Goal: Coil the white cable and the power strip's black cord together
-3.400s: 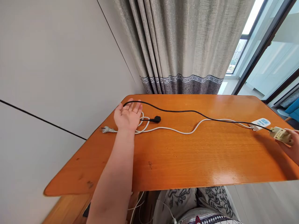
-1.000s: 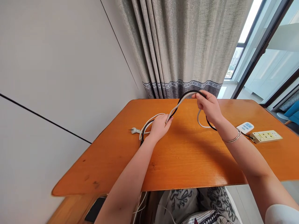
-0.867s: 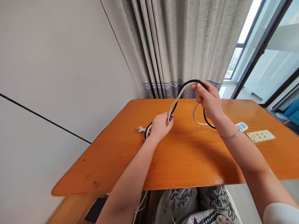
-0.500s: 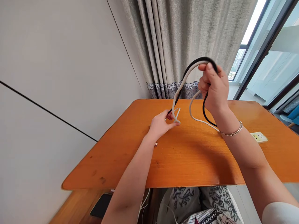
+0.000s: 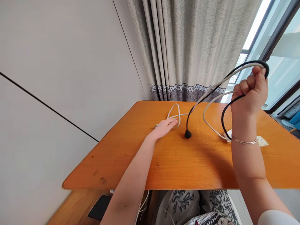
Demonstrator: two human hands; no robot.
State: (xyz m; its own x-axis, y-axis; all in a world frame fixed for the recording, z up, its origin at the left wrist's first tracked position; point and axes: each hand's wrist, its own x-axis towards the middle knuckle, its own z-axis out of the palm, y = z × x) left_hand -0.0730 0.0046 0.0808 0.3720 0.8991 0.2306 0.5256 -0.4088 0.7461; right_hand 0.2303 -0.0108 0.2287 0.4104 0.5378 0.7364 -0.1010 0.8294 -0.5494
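My right hand [image 5: 250, 92] is raised above the table's right side in a fist, gripping a black cable [image 5: 225, 120] and a white cable [image 5: 209, 123] looped over it. The black cable's plug [image 5: 187, 134] rests on the orange wooden table [image 5: 187, 162]. My left hand [image 5: 164, 126] lies low on the table, fingers stretched out and together, touching a small loop of the white cable [image 5: 176, 112]. A yellowish power strip [image 5: 262, 141] lies behind my right wrist, mostly hidden.
A grey curtain [image 5: 187, 47] hangs behind the table, with a window [image 5: 281, 62] to the right and a white wall [image 5: 58, 78] on the left. A dark flat object [image 5: 100, 207] and loose wires lie below the table's near edge.
My right hand has swung up and to the right, pulling both cables with it. The black plug has slid out onto the table. My left hand has let the cables slip and flattened.
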